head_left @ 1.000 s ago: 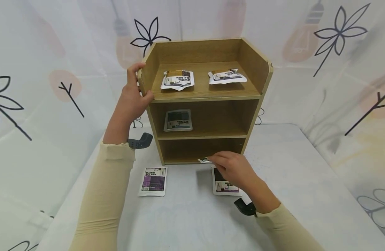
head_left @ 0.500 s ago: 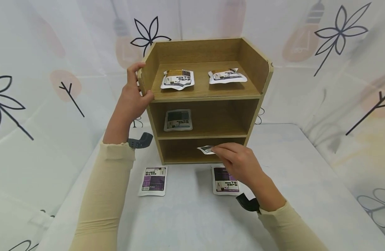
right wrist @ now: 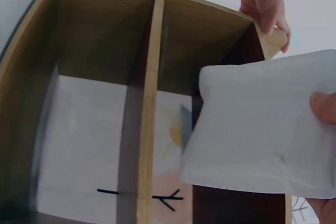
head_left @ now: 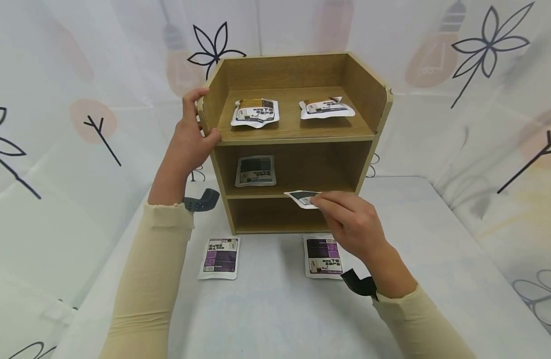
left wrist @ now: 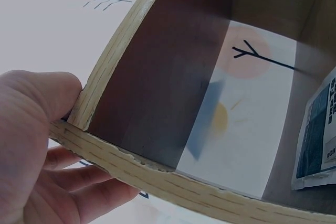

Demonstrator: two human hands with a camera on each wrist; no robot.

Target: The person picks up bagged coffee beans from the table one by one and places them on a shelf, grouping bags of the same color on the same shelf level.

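Observation:
My left hand (head_left: 192, 137) grips the upper left side of a small wooden shelf unit (head_left: 284, 72); the left wrist view has its thumb and fingers around the corner of the boards. Between thumb and fingers my right hand (head_left: 353, 219) pinches a white-edged pouch (head_left: 298, 198) with a dark green label, held in front of the middle board. Its plain white back (right wrist: 257, 129) faces the right wrist camera. One green-labelled pouch (head_left: 256, 171) lies on the left of the middle level. On the top level lie two brown-and-white pouches, left (head_left: 256, 113) and right (head_left: 326, 108).
Two purple-labelled pouches lie on the white table (head_left: 266, 309) before the unit, one left (head_left: 220, 259) and one right (head_left: 322, 257), the latter partly behind my right hand. A patterned cloth (head_left: 136, 65) hangs behind and at both sides.
My right hand has lifted the green-labelled pouch from low before the bottom level up to the middle board, drifting slightly right. My left hand keeps its grip on the unit.

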